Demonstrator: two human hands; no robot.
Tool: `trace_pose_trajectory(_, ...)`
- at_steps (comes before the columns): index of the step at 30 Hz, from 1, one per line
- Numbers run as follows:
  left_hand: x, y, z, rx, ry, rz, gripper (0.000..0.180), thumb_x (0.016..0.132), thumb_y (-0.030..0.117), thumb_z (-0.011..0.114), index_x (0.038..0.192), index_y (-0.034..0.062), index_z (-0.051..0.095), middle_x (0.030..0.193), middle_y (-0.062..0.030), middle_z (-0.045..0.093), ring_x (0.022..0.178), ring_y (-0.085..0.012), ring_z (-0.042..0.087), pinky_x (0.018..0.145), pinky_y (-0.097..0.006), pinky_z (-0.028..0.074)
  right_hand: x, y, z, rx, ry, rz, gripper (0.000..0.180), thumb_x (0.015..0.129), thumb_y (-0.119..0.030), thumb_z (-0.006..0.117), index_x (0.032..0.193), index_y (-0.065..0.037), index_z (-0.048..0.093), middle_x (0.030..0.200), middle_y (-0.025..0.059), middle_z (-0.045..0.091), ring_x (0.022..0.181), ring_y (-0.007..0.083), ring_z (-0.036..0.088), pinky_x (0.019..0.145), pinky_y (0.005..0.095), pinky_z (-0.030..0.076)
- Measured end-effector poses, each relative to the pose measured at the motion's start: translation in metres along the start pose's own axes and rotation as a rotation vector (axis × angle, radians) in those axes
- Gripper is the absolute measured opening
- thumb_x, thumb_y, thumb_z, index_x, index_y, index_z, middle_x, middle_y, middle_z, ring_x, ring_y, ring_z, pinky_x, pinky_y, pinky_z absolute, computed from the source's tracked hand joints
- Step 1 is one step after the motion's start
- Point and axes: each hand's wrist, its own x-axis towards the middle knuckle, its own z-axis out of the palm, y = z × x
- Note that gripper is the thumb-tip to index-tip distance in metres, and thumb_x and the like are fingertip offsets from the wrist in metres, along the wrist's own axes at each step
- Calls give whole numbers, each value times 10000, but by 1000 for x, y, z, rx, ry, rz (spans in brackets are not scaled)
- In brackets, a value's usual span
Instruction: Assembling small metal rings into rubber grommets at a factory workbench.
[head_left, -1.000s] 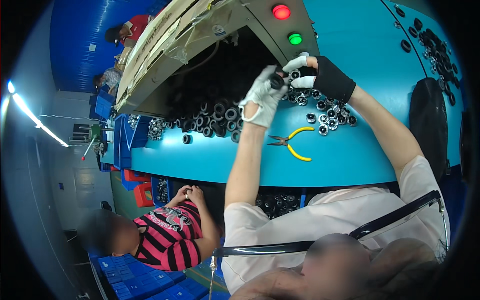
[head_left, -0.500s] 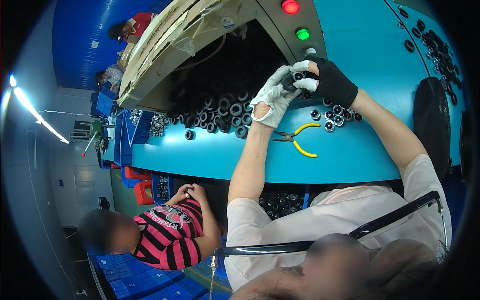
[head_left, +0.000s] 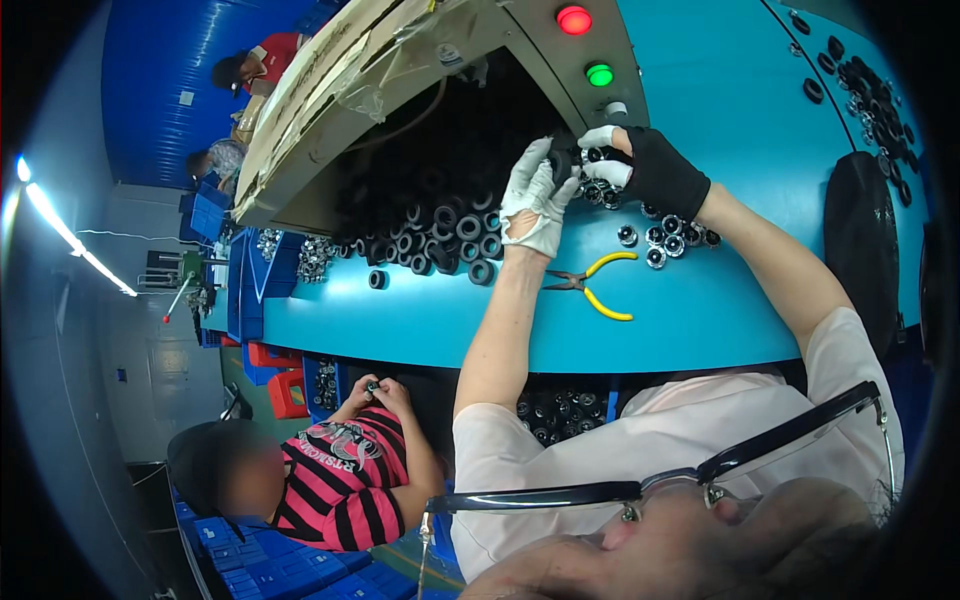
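My left hand, in a white glove, grips a black rubber ring at the front of the dark machine opening. Close beside it, my right hand, in a black glove with white-covered fingertips, pinches a small shiny metal wheel core. Ring and core are slightly apart. Several more metal cores lie under my right hand, and another group is nearer to me. Pliers with yellow handles rest on the blue table below my hands. Loose black rings are heaped left of my left hand.
A metal machine housing with red and green lamps stands ahead. Rings and cores lie far right, beyond a long black object. A bin of dark parts sits below the table edge. A co-worker in a striped shirt is at left.
My hands have drawn apart slightly; the left moved a little left with the black ring, uncovering cores beneath the right. The co-worker's head and hands shifted a little.
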Motion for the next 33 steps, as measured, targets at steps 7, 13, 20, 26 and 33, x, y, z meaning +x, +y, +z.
trace_pose_trajectory(7,-4,-18,5,68,-86,-86,373,897,260,560,1159,-2,511,1043,-107,579,881,-214,618,803,-333,538,-6,0,4,87,-31,74,246,804,-121,612,1003,19,578,841,147,629,772,234,615,706,305,475)
trace_pose_trajectory(13,-1,-11,-3,-67,17,-190,310,916,252,525,1113,12,530,987,-110,594,841,-235,635,714,-314,568,-3,7,5,-109,55,-16,274,796,-120,629,1021,25,573,884,164,634,800,269,617,724,320,479)
trace_pose_trajectory(20,-1,-11,-4,-181,-34,-233,370,937,293,464,1100,-38,496,1007,-162,577,872,-271,627,758,-319,569,-5,4,3,-73,32,-5,281,792,-121,640,1023,24,573,898,173,634,820,274,624,736,323,486)
trace_pose_trajectory(26,0,-12,-5,-160,-18,-240,356,922,311,497,1095,2,526,994,-134,588,866,-254,632,742,-337,572,-4,4,4,-77,27,-13,275,792,-126,638,1014,25,577,873,167,635,792,269,626,708,319,486)
trace_pose_trajectory(33,1,-14,-6,-119,-45,-230,332,922,293,503,1104,17,530,1009,-115,582,919,-250,612,783,-354,559,-6,2,6,-182,35,-86,250,790,-162,636,997,-27,601,800,144,639,697,256,626,632,323,487)
